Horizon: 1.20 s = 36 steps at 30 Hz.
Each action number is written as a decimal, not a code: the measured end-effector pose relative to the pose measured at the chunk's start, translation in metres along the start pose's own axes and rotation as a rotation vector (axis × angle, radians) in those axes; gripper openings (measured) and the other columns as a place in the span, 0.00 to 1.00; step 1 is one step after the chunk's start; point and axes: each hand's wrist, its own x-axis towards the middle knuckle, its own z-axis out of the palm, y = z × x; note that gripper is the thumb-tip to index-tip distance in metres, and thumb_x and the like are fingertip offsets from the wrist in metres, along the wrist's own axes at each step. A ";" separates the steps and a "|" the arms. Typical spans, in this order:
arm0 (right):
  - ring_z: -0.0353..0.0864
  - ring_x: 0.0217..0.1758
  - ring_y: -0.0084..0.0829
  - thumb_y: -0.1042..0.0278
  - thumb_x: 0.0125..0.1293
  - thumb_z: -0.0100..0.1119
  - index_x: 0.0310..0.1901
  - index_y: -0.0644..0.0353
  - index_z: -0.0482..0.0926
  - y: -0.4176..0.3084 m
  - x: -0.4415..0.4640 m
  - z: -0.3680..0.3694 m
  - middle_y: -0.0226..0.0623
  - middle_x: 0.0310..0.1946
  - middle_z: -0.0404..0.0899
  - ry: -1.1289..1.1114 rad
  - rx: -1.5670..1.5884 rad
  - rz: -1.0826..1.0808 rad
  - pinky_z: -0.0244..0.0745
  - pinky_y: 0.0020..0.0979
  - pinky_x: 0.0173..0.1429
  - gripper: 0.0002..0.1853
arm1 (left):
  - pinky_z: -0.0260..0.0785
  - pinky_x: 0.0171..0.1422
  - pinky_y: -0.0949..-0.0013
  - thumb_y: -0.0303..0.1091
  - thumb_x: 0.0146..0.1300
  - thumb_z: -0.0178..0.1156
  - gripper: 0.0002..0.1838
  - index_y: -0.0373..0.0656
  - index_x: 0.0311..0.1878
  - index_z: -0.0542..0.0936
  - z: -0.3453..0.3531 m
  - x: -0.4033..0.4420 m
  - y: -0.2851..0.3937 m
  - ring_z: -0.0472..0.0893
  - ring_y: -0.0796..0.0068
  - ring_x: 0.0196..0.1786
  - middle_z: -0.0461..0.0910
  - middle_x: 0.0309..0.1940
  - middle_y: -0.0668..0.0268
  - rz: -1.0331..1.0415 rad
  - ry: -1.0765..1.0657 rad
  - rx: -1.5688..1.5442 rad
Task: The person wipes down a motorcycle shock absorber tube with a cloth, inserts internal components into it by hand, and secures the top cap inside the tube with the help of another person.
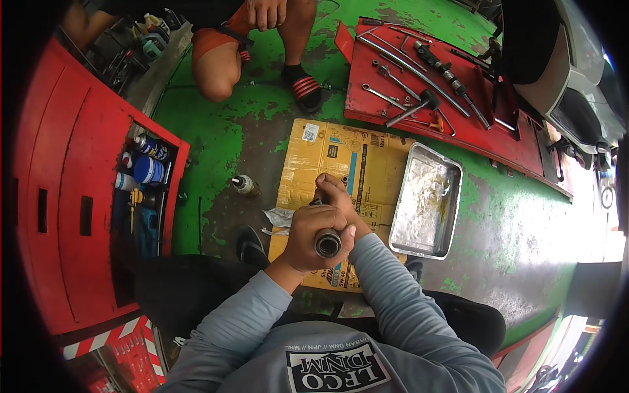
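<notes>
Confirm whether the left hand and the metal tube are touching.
Touching. The head view shows the left hand wrapped around the metal tube, its fingers and thumb closed about it near the round open end.

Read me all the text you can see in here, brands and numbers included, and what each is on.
"LFCO DNM": shirt
"URBAN DNM // JPN // MNL": the same shirt
"5W-40": flattened cardboard, lower edge
"ULTRA": same cardboard, beside it, faint; the larger words next to it are partly cut off
Too small or blurred to read: white label with a square code, blue tub, spray can, bottle on the floor.
</notes>
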 end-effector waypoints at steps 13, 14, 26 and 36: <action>0.70 0.25 0.23 0.61 0.76 0.56 0.36 0.56 0.76 -0.004 -0.004 0.004 0.28 0.23 0.73 0.050 0.056 -0.004 0.66 0.27 0.32 0.11 | 0.66 0.30 0.67 0.25 0.57 0.65 0.11 0.41 0.23 0.73 0.003 0.003 0.012 0.75 0.68 0.22 0.75 0.19 0.65 -0.007 0.020 -0.013; 0.70 0.25 0.23 0.61 0.76 0.56 0.36 0.56 0.76 -0.005 -0.005 0.004 0.28 0.23 0.72 0.042 0.036 -0.009 0.65 0.27 0.32 0.10 | 0.66 0.30 0.67 0.25 0.56 0.66 0.11 0.41 0.23 0.73 0.004 0.003 0.011 0.75 0.68 0.22 0.75 0.19 0.65 0.001 0.026 -0.021; 0.65 0.24 0.19 0.64 0.75 0.58 0.38 0.54 0.75 -0.013 -0.021 0.023 0.23 0.22 0.68 0.143 -0.050 -0.158 0.59 0.25 0.29 0.07 | 0.65 0.29 0.67 0.27 0.55 0.68 0.11 0.43 0.23 0.75 0.007 0.004 0.011 0.74 0.70 0.20 0.74 0.17 0.66 0.040 0.079 -0.035; 0.64 0.24 0.18 0.64 0.76 0.59 0.38 0.54 0.74 -0.020 -0.025 0.031 0.22 0.22 0.68 0.180 -0.044 -0.163 0.59 0.24 0.30 0.08 | 0.65 0.29 0.67 0.27 0.56 0.68 0.11 0.42 0.22 0.75 0.007 0.006 0.012 0.74 0.71 0.20 0.74 0.17 0.66 0.026 0.075 -0.034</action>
